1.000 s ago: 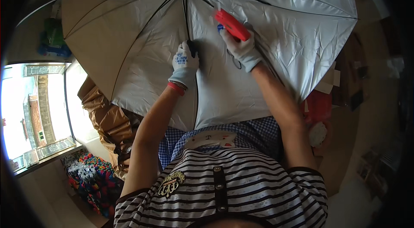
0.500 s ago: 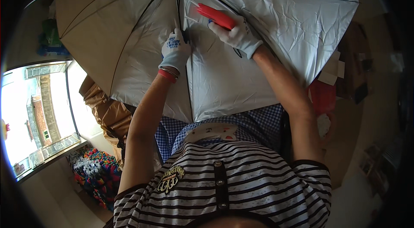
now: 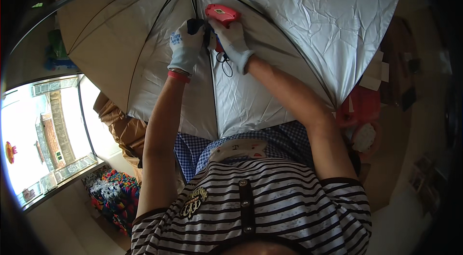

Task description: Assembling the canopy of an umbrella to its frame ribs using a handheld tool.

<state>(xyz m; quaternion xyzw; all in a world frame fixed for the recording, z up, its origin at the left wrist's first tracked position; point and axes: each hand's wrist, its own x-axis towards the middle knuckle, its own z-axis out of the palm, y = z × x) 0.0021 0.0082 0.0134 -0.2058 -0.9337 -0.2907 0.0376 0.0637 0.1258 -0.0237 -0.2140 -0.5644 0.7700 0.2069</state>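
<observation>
An open umbrella (image 3: 289,33) with a silver inner lining and black ribs fills the upper view, its inside facing me. My left hand (image 3: 185,47), in a white glove, grips the dark shaft (image 3: 194,24) near the ribs. My right hand (image 3: 233,40), also gloved, holds a small red hand tool (image 3: 221,14) pressed against the ribs next to the shaft. A thin black cord loop (image 3: 225,64) hangs below the right hand.
A window (image 3: 38,139) with daylight is at the left. Brown paper-like material (image 3: 120,127) and a colourful patterned heap (image 3: 113,194) lie lower left. A red container (image 3: 361,108) and a round white thing (image 3: 365,137) sit at the right.
My right hand has carried the red tool leftward from the canopy to the shaft beside my left hand. Both hands now sit higher in the view, closer together.
</observation>
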